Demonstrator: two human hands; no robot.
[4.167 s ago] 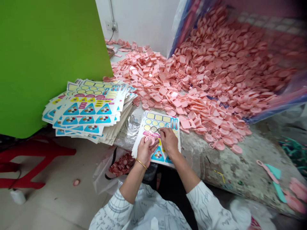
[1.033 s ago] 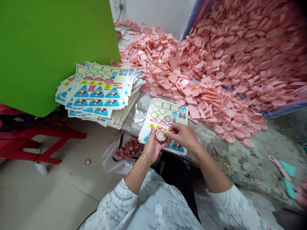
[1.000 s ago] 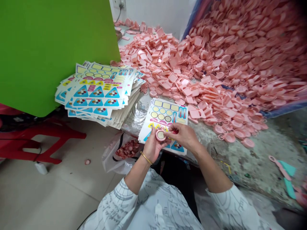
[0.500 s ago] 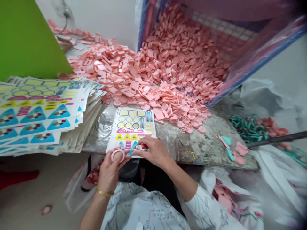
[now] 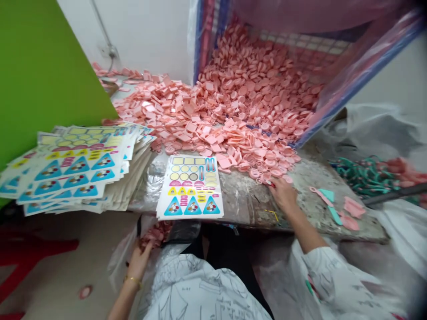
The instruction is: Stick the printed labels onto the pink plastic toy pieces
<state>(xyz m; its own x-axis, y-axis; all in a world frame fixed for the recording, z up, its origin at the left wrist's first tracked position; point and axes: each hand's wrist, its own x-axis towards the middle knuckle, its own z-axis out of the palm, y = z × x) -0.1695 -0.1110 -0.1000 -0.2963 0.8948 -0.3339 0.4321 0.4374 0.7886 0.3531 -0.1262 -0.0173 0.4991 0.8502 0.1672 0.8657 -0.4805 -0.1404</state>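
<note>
Sticker sheet (image 5: pixel 188 186) let go | right hand (image 5: pixel 283 195) pinching pink pieces (image 5: pixel 260 171), concrete bench (image 5: pixel 247 209) | left hand (image 5: pixel 137 264) curled at bag (image 5: pixel 120 262)

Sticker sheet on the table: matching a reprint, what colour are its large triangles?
The large triangles are light blue; head view.

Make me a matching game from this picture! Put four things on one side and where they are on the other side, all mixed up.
Things:
1. left hand
2. right hand
3. sticker sheet
4. gold bangle

Places:
A. on a wrist
B. at the edge of the pink pile
C. at the clear bag
D. lying flat on the table

Right pairs: 1-C, 2-B, 3-D, 4-A
</note>
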